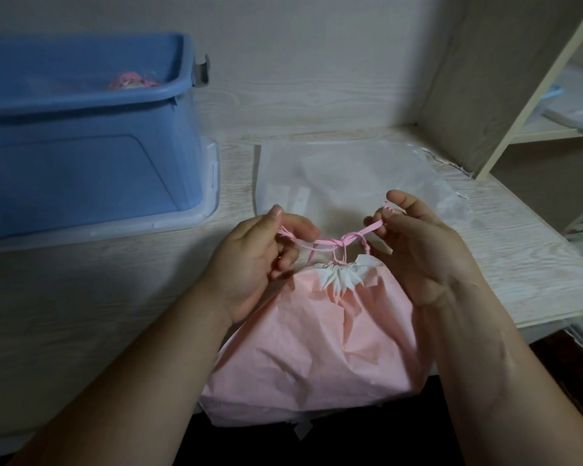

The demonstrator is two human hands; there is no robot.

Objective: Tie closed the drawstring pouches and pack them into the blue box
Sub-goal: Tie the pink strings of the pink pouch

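A pink drawstring pouch (pixel 320 344) with a gathered white top lies at the table's front edge, partly hanging over it. Its pink drawstring (pixel 342 242) is stretched sideways above the gathered mouth, with a knot in the middle. My left hand (pixel 263 260) pinches the left end of the string. My right hand (pixel 421 247) pinches the right end between thumb and fingers. The blue box (pixel 81 136) stands at the back left, open, with pink strings of another pouch (pixel 132 82) showing inside.
A clear plastic bag (pixel 350 176) lies flat on the pale wooden table (pixel 81 297) behind my hands. The box rests on a clear lid (pixel 202 213). A shelf unit (pixel 518 95) stands at the right, with white items on its shelves.
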